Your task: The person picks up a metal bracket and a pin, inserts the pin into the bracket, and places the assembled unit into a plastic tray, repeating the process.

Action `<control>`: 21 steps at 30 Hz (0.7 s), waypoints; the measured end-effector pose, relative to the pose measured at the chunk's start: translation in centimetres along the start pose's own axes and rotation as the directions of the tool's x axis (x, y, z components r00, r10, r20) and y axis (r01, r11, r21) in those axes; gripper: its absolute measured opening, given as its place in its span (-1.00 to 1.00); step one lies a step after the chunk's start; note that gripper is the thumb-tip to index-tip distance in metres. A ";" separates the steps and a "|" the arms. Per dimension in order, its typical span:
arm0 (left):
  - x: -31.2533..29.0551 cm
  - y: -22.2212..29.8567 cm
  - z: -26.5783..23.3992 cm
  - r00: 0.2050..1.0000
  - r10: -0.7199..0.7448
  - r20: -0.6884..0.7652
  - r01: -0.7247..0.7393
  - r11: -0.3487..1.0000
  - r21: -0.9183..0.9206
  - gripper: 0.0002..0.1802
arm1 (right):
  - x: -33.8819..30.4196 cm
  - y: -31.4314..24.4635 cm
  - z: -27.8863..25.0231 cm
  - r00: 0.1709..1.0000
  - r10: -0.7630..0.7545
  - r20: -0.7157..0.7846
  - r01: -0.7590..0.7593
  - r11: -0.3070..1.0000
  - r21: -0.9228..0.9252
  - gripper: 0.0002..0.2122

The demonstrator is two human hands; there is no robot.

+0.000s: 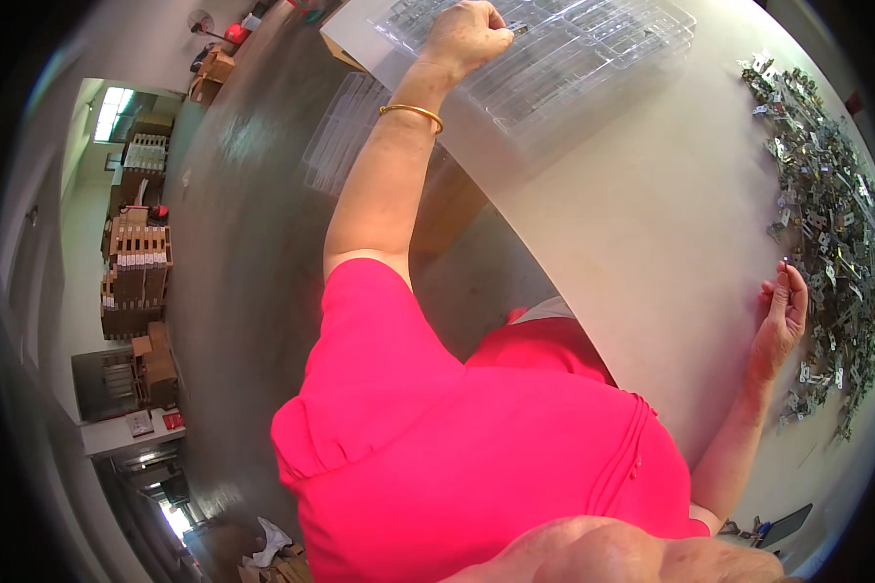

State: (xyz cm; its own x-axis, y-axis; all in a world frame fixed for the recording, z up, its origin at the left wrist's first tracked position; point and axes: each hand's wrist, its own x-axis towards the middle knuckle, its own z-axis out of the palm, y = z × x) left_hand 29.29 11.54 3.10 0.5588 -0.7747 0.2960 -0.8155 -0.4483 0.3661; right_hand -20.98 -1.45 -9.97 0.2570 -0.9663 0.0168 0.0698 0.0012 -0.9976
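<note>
The pale table bears clear plastic trays and, to the right, heaped small metal parts.

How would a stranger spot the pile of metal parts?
Start with the pale table. Along its right side, next to the right hand, lies the pile. Unlike the clear tray near the left hand, it is a loose, jumbled spread of small silvery and dark pieces.

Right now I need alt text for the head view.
A left hand with a thin gold bangle at the wrist pinches a small dark piece over clear plastic compartment trays on a pale table. The right hand holds a tiny, unidentifiable piece beside a spread heap of small silvery metal parts.
</note>
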 end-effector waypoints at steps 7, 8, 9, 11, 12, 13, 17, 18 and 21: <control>-1.0 1.4 -0.7 1.000 0.020 0.000 -0.020 0.999 -0.033 -0.73 | -0.6 -0.3 -0.3 0.999 0.001 -0.040 -0.002 1.000 -0.004 -0.80; -1.0 1.2 0.1 0.989 0.110 -0.095 -0.105 0.993 0.051 -0.73 | -0.7 -0.1 -0.4 0.998 0.016 -0.054 -0.016 1.000 -0.004 -0.81; -1.1 0.7 0.3 0.961 0.203 -0.185 -0.180 0.974 0.137 -0.73 | -0.6 0.1 -0.4 0.997 0.028 -0.069 -0.029 1.000 -0.004 -0.81; -1.7 3.8 0.7 0.917 0.326 -0.232 -0.293 0.942 0.166 -0.82 | -0.8 -0.4 0.4 0.998 -0.068 -0.020 0.067 0.997 -0.025 -0.83; -2.5 5.0 0.2 0.917 0.322 -0.237 -0.303 0.946 0.112 -0.85 | -0.6 -0.4 1.5 0.999 -0.034 0.001 0.034 0.999 -0.028 -0.83; -3.2 6.4 0.0 0.916 0.318 -0.243 -0.316 0.947 0.048 -0.88 | -0.5 -0.6 2.4 0.999 -0.039 0.016 0.039 0.999 -0.013 -0.86; -4.9 15.7 3.2 0.856 0.470 -0.215 -0.505 0.849 -0.155 -0.96 | -1.1 -1.6 1.6 0.981 -0.195 0.027 0.196 0.972 -0.125 -0.93; -5.1 17.0 3.8 0.849 0.497 -0.180 -0.525 0.830 -0.185 -0.95 | -0.9 -1.3 1.8 0.977 -0.207 0.049 0.212 0.966 -0.149 -0.95; -6.0 20.4 6.4 0.767 0.623 -0.151 -0.641 0.737 -0.214 -0.95 | -1.0 -1.5 2.4 0.940 -0.316 0.132 0.341 0.901 -0.267 -0.93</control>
State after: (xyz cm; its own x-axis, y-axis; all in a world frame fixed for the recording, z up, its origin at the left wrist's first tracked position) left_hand 8.32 4.15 3.15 -0.0568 -0.8066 0.5884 -0.9270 0.2614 0.2689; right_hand -19.02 0.12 -8.29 0.3464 -0.8743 0.3400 -0.1072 -0.3970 -0.9115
